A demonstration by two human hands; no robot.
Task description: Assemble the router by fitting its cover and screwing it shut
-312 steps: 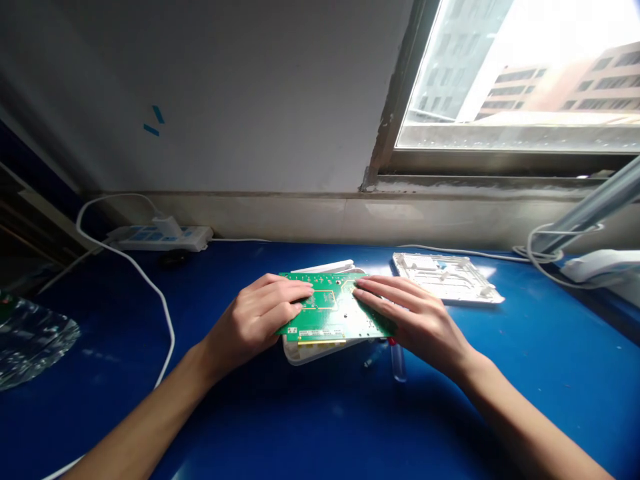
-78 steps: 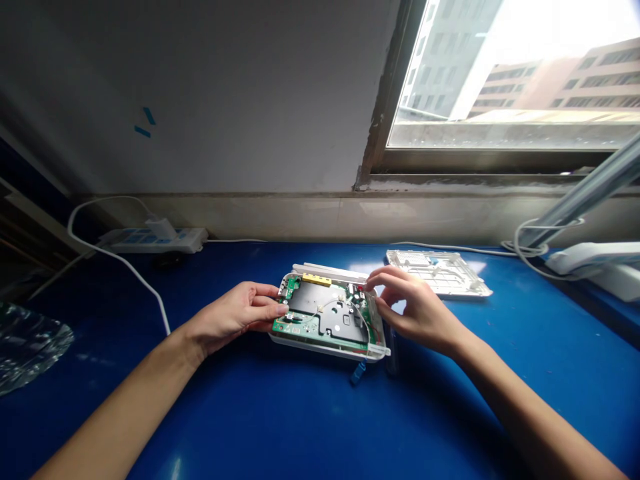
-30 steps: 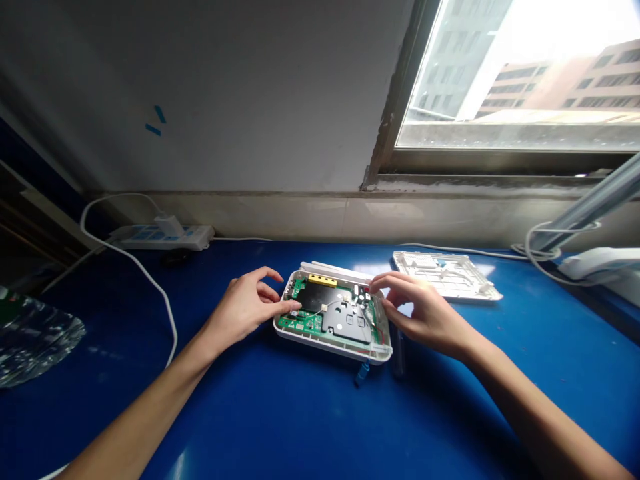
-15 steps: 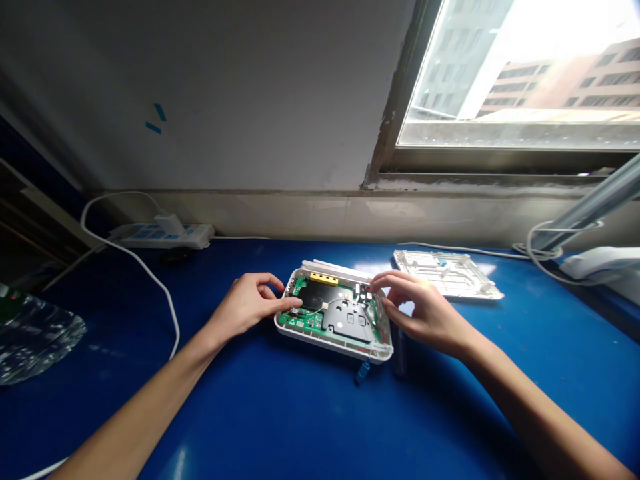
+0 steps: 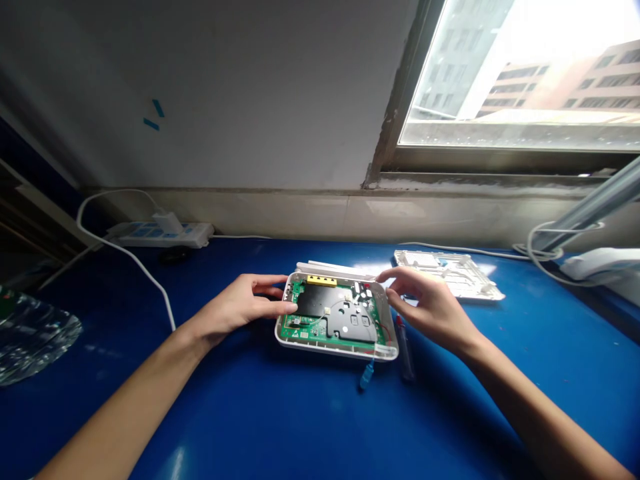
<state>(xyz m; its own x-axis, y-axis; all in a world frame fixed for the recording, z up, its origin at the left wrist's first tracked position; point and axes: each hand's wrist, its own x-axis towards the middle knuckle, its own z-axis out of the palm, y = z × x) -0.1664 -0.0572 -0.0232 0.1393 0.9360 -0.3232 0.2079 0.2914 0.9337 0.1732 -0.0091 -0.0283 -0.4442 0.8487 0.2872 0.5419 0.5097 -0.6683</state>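
Observation:
An opened router (image 5: 345, 353), its white shell holding a green circuit board (image 5: 315, 327) under black metal plates, lies in front of me. A yellow port block (image 5: 321, 281) runs along its back, and white antennas (image 5: 340, 270) lie behind it. My left hand (image 5: 250, 300) grips the left end, thumb on the rim and fingers behind. At the back right corner, my right hand (image 5: 425, 303) has its index finger and thumb closed about the rim. A small blue piece (image 5: 367, 377) sticks out past the front edge. Beside the router lies a screwdriver-like tool (image 5: 406, 353) with a clear handle.
The white cover (image 5: 450, 275) rests inside up at the back right. A power strip (image 5: 165, 235) with a white plug and cable stands by the wall at left. Clear plastic (image 5: 35, 340) lies far left. A lamp arm (image 5: 590, 200) and its cable are at right.
The router has turned slightly, and its right end has shifted right. My right fingers have moved from over its inside to the right rim, exposing more of the tool beside it.

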